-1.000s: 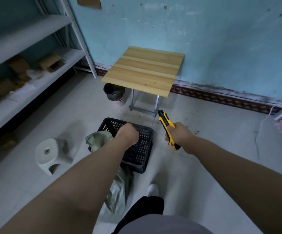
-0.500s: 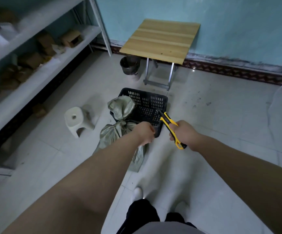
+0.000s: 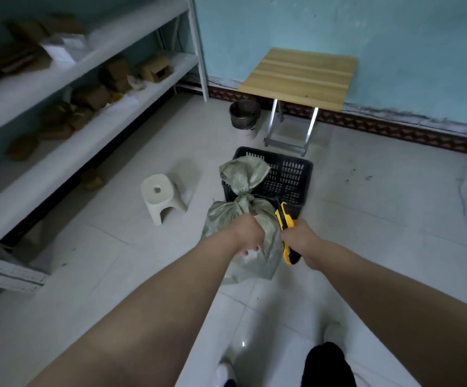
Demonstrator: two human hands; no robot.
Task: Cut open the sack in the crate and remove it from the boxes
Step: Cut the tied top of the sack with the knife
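A grey-green woven sack (image 3: 235, 213), tied at its neck, lies on the floor with its top flap leaning over the near left corner of a black plastic crate (image 3: 291, 177). My left hand (image 3: 250, 236) grips the sack's body just below the knot. My right hand (image 3: 300, 240) holds a yellow and black utility knife (image 3: 284, 219) right beside the sack, its tip pointing up toward the crate. What is inside the sack is hidden.
A small white plastic stool (image 3: 161, 196) stands left of the sack. Behind the crate are a folding wooden table (image 3: 299, 76) and a dark bucket (image 3: 245, 114) by the wall. White shelving (image 3: 87, 113) with cardboard boxes runs along the left.
The sack has come further out of the crate onto the floor. My left hand moved from the crate to the sack, and the knife hand closed in beside it.
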